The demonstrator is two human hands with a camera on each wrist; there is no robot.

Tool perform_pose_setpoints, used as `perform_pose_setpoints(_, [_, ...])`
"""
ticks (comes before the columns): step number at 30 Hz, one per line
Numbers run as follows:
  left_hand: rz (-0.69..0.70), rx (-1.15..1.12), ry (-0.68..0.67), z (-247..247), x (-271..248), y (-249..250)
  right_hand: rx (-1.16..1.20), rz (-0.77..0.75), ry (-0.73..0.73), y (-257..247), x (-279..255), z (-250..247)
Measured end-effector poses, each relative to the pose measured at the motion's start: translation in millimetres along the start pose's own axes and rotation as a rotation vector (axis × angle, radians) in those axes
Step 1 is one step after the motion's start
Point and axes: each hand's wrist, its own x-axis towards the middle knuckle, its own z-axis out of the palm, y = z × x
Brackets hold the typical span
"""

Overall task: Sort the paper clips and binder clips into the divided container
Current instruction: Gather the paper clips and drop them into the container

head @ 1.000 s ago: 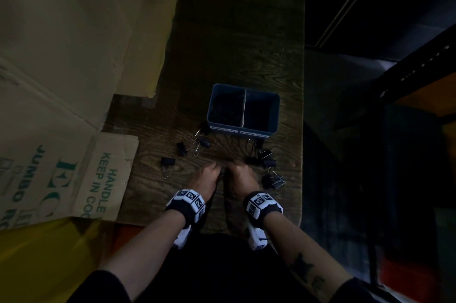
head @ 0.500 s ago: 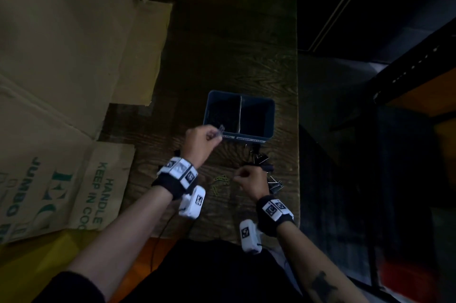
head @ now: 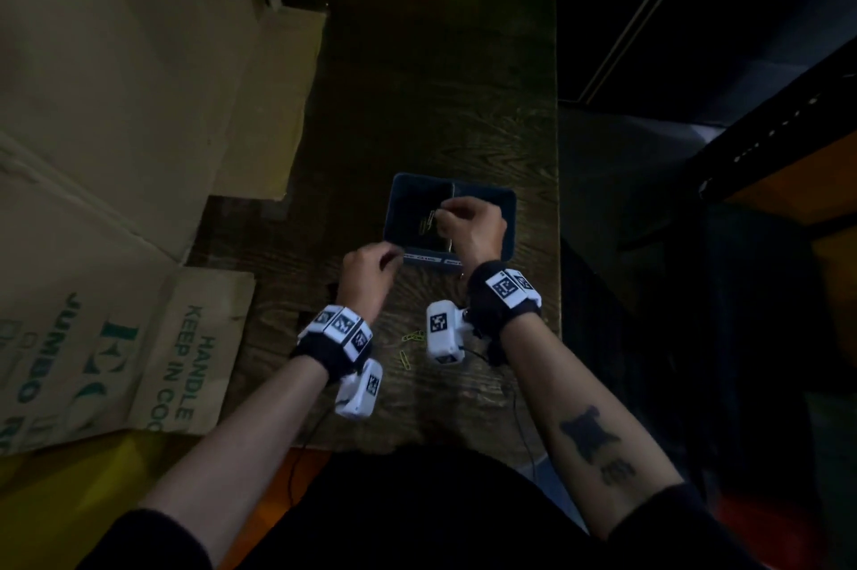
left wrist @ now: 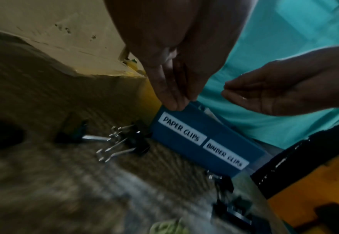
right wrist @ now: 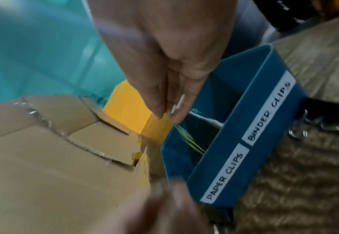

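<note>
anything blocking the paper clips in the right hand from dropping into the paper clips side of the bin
Nothing visible. The right hand holds the paper clips directly over the open left compartment, labelled PAPER CLIPS, of the blue container.

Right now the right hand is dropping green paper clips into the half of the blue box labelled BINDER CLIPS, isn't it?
Not quite. The right hand is over the blue box, with green paper clips below its fingertips, but they are over the half labelled PAPER CLIPS, not BINDER CLIPS. The right wrist view shows it.
</note>
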Motion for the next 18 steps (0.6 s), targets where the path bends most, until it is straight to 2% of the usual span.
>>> perform_pose_setpoints(3, [-0.026,0.064,-0.093,1.6,-30.8,-26.8,-0.101,-0.071,-0.007,15.2,-10.6,-7.6])
perform_pose_setpoints(5, [-0.04,0.167,-0.178,4.2,-50.9,-39.5,-0.204,-0.146,-0.063,37.5,-25.0,-14.3])
perform_pose_setpoints(8, [-0.124,0.287,-0.364,15.4,-74.1,-57.1,-0.427,-0.152,-0.24,81.4,-51.6,-21.1])
perform_pose_setpoints(11, [-0.213,0.258,-0.541,28.8,-87.1,-66.4,-0.644,-0.149,-0.43,120.3,-70.5,-20.1])
perform_pose_setpoints(13, [-0.178,0.242,-0.561,37.3,-89.5,-63.7,-0.731,-0.129,-0.515,130.2,-77.2,-15.0])
perform_pose_setpoints(18, [0.087,0.303,-0.464,52.3,-86.4,-55.2,-0.808,-0.245,-0.572,125.2,-88.0,-2.0])
